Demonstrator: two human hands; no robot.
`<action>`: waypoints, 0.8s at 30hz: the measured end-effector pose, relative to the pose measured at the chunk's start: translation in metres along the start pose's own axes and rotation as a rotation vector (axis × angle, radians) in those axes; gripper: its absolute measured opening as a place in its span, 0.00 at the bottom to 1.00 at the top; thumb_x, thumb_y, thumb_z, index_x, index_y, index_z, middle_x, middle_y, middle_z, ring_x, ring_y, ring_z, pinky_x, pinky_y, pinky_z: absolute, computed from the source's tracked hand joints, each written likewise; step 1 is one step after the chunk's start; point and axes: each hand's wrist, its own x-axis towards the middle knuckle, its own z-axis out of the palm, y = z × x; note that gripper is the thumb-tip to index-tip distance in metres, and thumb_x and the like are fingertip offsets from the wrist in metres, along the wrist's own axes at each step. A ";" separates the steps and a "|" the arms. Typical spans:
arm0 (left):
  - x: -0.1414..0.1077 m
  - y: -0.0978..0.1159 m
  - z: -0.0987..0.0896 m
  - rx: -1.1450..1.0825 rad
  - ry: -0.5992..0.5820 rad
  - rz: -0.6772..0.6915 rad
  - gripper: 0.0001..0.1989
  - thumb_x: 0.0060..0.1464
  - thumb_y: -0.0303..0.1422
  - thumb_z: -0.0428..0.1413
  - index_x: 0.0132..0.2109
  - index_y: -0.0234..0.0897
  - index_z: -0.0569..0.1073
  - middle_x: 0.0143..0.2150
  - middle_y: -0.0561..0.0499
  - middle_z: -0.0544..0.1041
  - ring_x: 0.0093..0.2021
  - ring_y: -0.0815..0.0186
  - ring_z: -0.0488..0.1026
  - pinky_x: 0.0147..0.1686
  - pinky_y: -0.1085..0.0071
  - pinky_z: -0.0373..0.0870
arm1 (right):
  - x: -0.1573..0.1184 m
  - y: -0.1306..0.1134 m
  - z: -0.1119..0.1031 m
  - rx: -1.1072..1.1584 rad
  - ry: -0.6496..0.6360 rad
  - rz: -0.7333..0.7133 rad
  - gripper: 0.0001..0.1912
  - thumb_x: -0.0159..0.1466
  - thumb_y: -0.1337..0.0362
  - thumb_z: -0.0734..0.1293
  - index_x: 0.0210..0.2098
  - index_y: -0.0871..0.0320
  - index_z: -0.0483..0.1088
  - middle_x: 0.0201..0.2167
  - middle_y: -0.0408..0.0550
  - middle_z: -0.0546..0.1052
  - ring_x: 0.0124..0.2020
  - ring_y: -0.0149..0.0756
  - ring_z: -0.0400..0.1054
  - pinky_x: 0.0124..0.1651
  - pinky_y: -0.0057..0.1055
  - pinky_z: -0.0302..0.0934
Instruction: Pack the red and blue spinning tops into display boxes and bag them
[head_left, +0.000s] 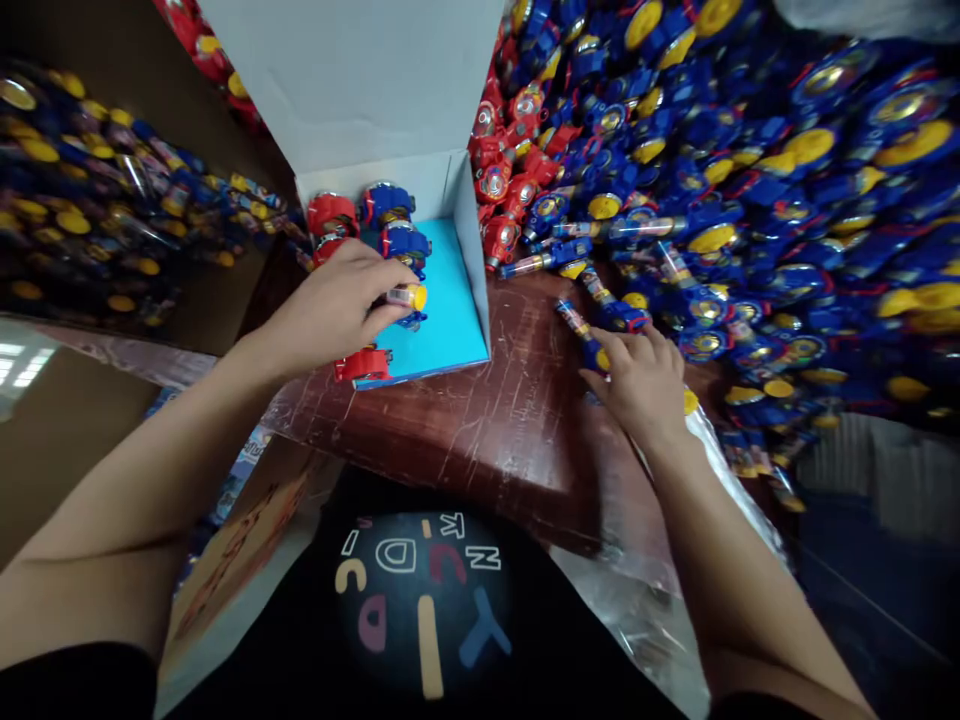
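Note:
My left hand (341, 300) is closed over the inside of an open white box, its thumb and fingers pinching a small yellow-capped tube (407, 296). Around it in the box sit red toys (332, 212) and blue toys (405, 240) with round parts, on a bright blue bottom (442, 290). To the right, my right hand (637, 380) lies at the near edge of a pile, fingers curled round a blue toy with a printed tube (574, 318) sticking out past the thumb. My palm hides much of that toy.
Blue-and-yellow toys (795, 210) are heaped at the right, with red toys (517, 185) behind the box. The box's raised white lid (360, 80) stands at the back. At left, a carton (247, 250) holds several yellow-capped tubes (82, 200). Brown tabletop (480, 430) lies in front.

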 end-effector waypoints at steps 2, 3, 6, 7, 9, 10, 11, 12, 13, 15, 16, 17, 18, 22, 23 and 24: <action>0.005 0.002 0.003 -0.036 -0.013 0.060 0.15 0.68 0.40 0.53 0.54 0.43 0.79 0.50 0.46 0.80 0.59 0.51 0.72 0.58 0.55 0.71 | 0.003 -0.011 -0.020 0.134 0.096 -0.033 0.31 0.68 0.52 0.71 0.68 0.52 0.66 0.56 0.62 0.75 0.60 0.63 0.70 0.62 0.64 0.65; 0.008 0.003 0.005 -0.047 -0.017 0.082 0.14 0.68 0.39 0.54 0.53 0.43 0.80 0.49 0.46 0.80 0.59 0.50 0.72 0.58 0.54 0.71 | 0.004 -0.021 -0.032 0.222 0.139 -0.079 0.32 0.67 0.50 0.72 0.66 0.52 0.67 0.55 0.61 0.76 0.58 0.60 0.72 0.60 0.60 0.68; 0.018 0.007 0.010 -0.054 -0.014 0.096 0.12 0.66 0.37 0.56 0.52 0.42 0.80 0.47 0.45 0.80 0.58 0.49 0.72 0.57 0.53 0.71 | 0.008 -0.065 -0.061 0.455 0.143 -0.286 0.27 0.65 0.50 0.74 0.60 0.53 0.70 0.54 0.55 0.78 0.54 0.51 0.76 0.57 0.51 0.72; 0.020 0.008 0.011 -0.053 -0.001 0.087 0.12 0.66 0.36 0.56 0.52 0.42 0.80 0.46 0.45 0.79 0.58 0.49 0.72 0.57 0.53 0.71 | 0.010 -0.083 -0.067 0.497 0.109 -0.349 0.25 0.66 0.52 0.72 0.59 0.53 0.70 0.53 0.54 0.79 0.53 0.49 0.77 0.56 0.48 0.73; 0.024 0.008 0.013 -0.057 0.027 0.063 0.12 0.65 0.37 0.57 0.52 0.42 0.80 0.45 0.45 0.79 0.57 0.48 0.73 0.56 0.52 0.72 | 0.015 -0.117 -0.071 0.494 0.040 -0.423 0.24 0.67 0.55 0.68 0.60 0.54 0.69 0.53 0.53 0.81 0.51 0.46 0.78 0.54 0.43 0.73; 0.024 0.008 0.014 -0.063 0.040 0.052 0.11 0.65 0.37 0.58 0.52 0.42 0.80 0.45 0.45 0.79 0.57 0.48 0.73 0.56 0.52 0.72 | 0.018 -0.132 -0.070 0.447 0.016 -0.434 0.25 0.67 0.55 0.66 0.61 0.56 0.69 0.52 0.53 0.82 0.50 0.46 0.79 0.52 0.42 0.73; 0.024 0.008 0.014 -0.071 0.053 0.040 0.11 0.65 0.37 0.59 0.51 0.42 0.80 0.44 0.45 0.79 0.57 0.48 0.74 0.56 0.53 0.72 | 0.022 -0.147 -0.069 0.374 -0.006 -0.433 0.25 0.67 0.55 0.65 0.60 0.57 0.69 0.52 0.54 0.82 0.50 0.47 0.79 0.49 0.41 0.73; 0.024 0.008 0.015 -0.082 0.063 0.029 0.11 0.64 0.38 0.60 0.51 0.42 0.80 0.45 0.45 0.80 0.57 0.49 0.74 0.56 0.53 0.73 | 0.025 -0.161 -0.068 0.286 -0.032 -0.425 0.25 0.66 0.54 0.63 0.59 0.58 0.70 0.52 0.55 0.82 0.50 0.49 0.79 0.46 0.41 0.72; 0.023 0.008 0.015 -0.092 0.069 0.021 0.11 0.63 0.38 0.61 0.51 0.43 0.80 0.45 0.45 0.80 0.57 0.49 0.74 0.55 0.54 0.73 | 0.029 -0.173 -0.068 0.193 -0.065 -0.416 0.24 0.66 0.54 0.62 0.57 0.59 0.71 0.52 0.56 0.82 0.49 0.50 0.79 0.42 0.40 0.70; 0.021 0.009 0.013 -0.119 0.088 0.006 0.11 0.62 0.38 0.62 0.50 0.44 0.79 0.45 0.47 0.81 0.55 0.50 0.76 0.54 0.56 0.73 | 0.036 -0.195 -0.072 0.025 -0.150 -0.421 0.23 0.67 0.53 0.59 0.53 0.59 0.72 0.50 0.56 0.82 0.43 0.50 0.79 0.34 0.39 0.63; 0.020 0.008 0.012 -0.137 0.112 -0.005 0.10 0.62 0.38 0.63 0.49 0.44 0.79 0.45 0.48 0.81 0.54 0.51 0.77 0.54 0.57 0.73 | 0.039 -0.204 -0.076 -0.039 -0.193 -0.435 0.22 0.67 0.53 0.58 0.52 0.60 0.72 0.49 0.56 0.82 0.39 0.49 0.78 0.32 0.38 0.59; 0.019 0.007 0.010 -0.158 0.158 -0.023 0.08 0.63 0.38 0.63 0.48 0.44 0.78 0.44 0.49 0.81 0.51 0.53 0.77 0.53 0.58 0.73 | 0.043 -0.213 -0.081 -0.085 -0.228 -0.447 0.22 0.68 0.52 0.58 0.52 0.60 0.72 0.48 0.56 0.82 0.37 0.48 0.77 0.31 0.37 0.56; 0.018 0.005 0.007 -0.187 0.224 -0.042 0.07 0.63 0.38 0.62 0.46 0.43 0.77 0.43 0.50 0.80 0.49 0.55 0.78 0.52 0.59 0.73 | 0.047 -0.219 -0.086 -0.109 -0.248 -0.449 0.23 0.68 0.52 0.57 0.52 0.60 0.72 0.47 0.56 0.82 0.35 0.48 0.77 0.30 0.37 0.55; 0.009 -0.006 -0.003 -0.317 0.513 -0.073 0.07 0.68 0.39 0.60 0.44 0.42 0.73 0.41 0.52 0.79 0.44 0.62 0.78 0.48 0.62 0.73 | 0.063 -0.234 -0.097 -0.042 -0.226 -0.305 0.28 0.71 0.47 0.55 0.58 0.61 0.69 0.48 0.57 0.83 0.38 0.50 0.77 0.34 0.38 0.58; 0.007 -0.009 -0.004 -0.333 0.553 -0.074 0.08 0.69 0.40 0.59 0.44 0.42 0.72 0.41 0.52 0.79 0.44 0.62 0.78 0.48 0.62 0.73 | 0.067 -0.236 -0.095 -0.017 -0.219 -0.263 0.30 0.73 0.45 0.55 0.60 0.62 0.67 0.49 0.58 0.83 0.39 0.51 0.77 0.35 0.39 0.60; 0.005 -0.011 -0.005 -0.338 0.576 -0.082 0.09 0.70 0.41 0.59 0.44 0.42 0.72 0.42 0.52 0.79 0.44 0.62 0.77 0.48 0.62 0.72 | 0.070 -0.238 -0.092 0.003 -0.217 -0.238 0.31 0.74 0.44 0.53 0.62 0.62 0.66 0.50 0.59 0.83 0.41 0.52 0.78 0.36 0.39 0.61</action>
